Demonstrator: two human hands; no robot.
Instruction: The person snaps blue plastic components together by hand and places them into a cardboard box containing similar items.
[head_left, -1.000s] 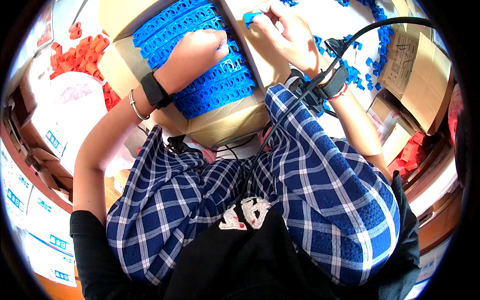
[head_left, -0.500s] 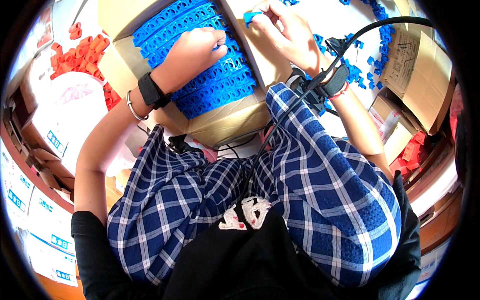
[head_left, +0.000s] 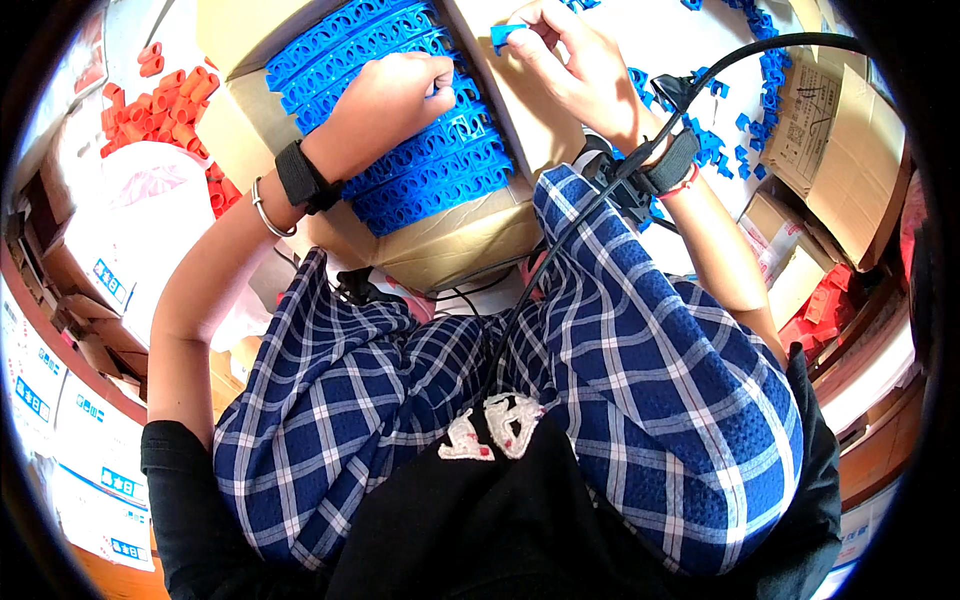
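Note:
Between my knees stands an open cardboard box (head_left: 465, 243), packed with neat rows of blue plastic clips (head_left: 430, 192) joined side by side. My left hand (head_left: 388, 98) is closed above these rows, its curled fingers turned away, so whatever they grip is hidden. Beyond the box's right flap, my right hand (head_left: 580, 75) pinches one small blue plastic clip (head_left: 507, 37) between thumb and fingertips. That clip is held in the air near the flap's far end, apart from the rows.
Loose blue clips (head_left: 712, 145) lie scattered on the white surface at right. A black cable (head_left: 740, 58) crosses over my right wrist. Red plastic pieces (head_left: 165, 110) are heaped at far left, near a white bag (head_left: 150, 200). Another cardboard box (head_left: 850, 160) stands open at right.
The clip in my right hand has tilted very slightly. My left hand keeps its place over the rows.

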